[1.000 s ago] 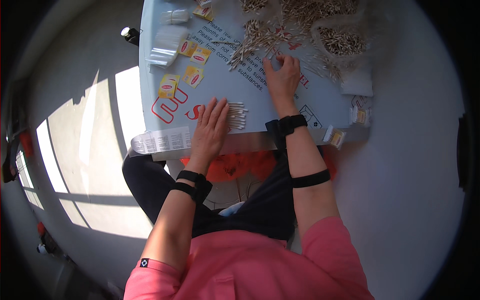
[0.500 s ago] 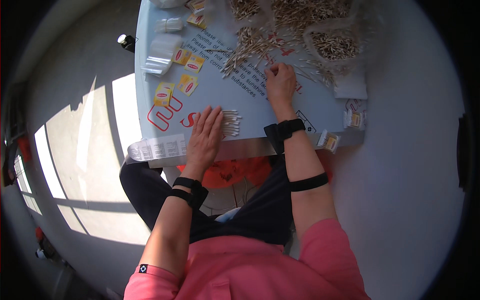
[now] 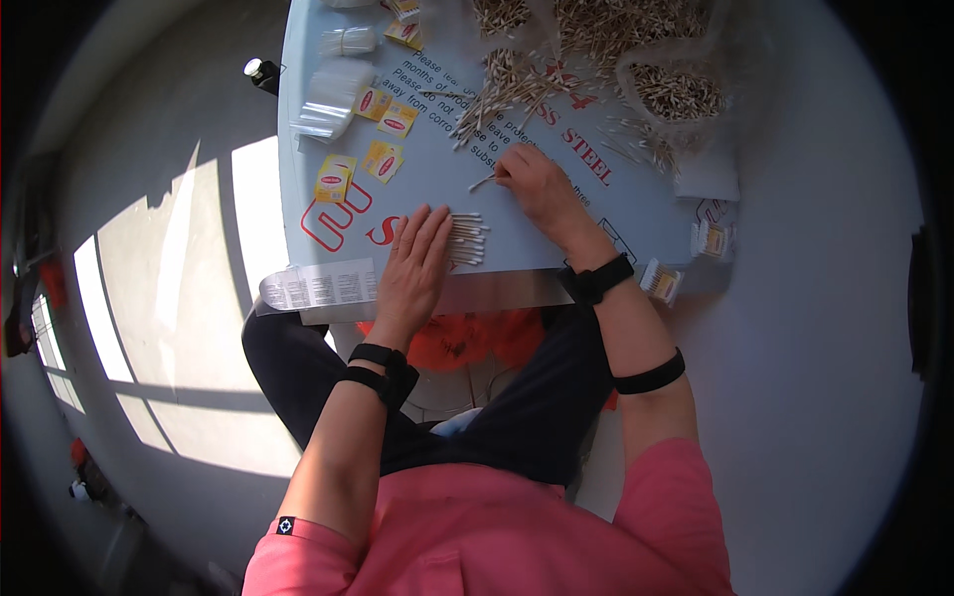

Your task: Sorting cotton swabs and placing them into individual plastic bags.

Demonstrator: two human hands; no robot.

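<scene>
Strong sunlight falls in bright patches on the floor (image 3: pixel 189 328) at left; the worktop (image 3: pixel 636 214) is evenly lit; fisheye bends edges; corners are black; focus is sharp.

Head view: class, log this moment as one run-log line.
left hand: flat beside aligned swab row | right hand: pinching one swab | loose swab pile: beyond, on table

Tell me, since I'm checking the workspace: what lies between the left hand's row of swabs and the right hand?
The head view shows only bare pale blue sheet between the swab row by the left hand and the right hand.
</scene>
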